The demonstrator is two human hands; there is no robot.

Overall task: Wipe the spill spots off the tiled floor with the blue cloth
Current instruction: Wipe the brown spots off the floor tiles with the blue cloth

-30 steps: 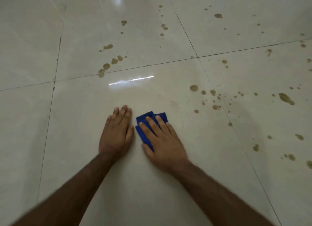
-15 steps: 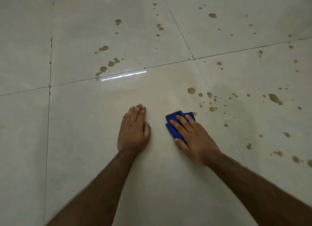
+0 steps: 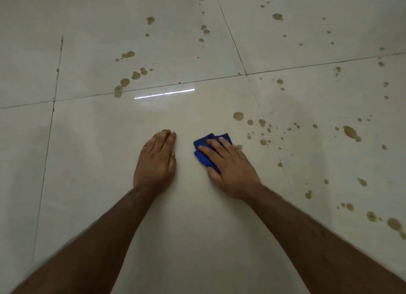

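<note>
Two hands: both lie flat on the tiled floor (image 3: 197, 238), side by side and a little apart.
Left hand (image 3: 154, 162): palm down on bare tile, holding nothing. Its fingers are straight and pressed together, pointing away from the person.
Right hand (image 3: 228, 168): palm down on top of the blue cloth (image 3: 205, 148). Its fingers are straight and a little spread, pressing the cloth onto the floor. The thumb lies along the near edge of the cloth.
Blue cloth: folded small, flat on the floor under the right hand. Only its far end and left side peek out past the fingers. It sits on the middle tile, just right of the left hand.
Spill spots (image 3: 238, 115): brown drops, many of them, lie to the right of the cloth. One small drop sits just beside the right hand's little-finger side. A bigger round one is a bit farther off.
More spots: one long brown mark (image 3: 351, 133) is well off to the right. A bunch (image 3: 125, 81) sits along the grout line on the far left. More drops run up the far tiles and down the right edge.
Floor: shiny pale tiles with dark grout lines (image 3: 241, 75). A bright strip of light (image 3: 164, 94) shines on it ahead of the hands.
Arms: both bare forearms reach in from the bottom.
</note>
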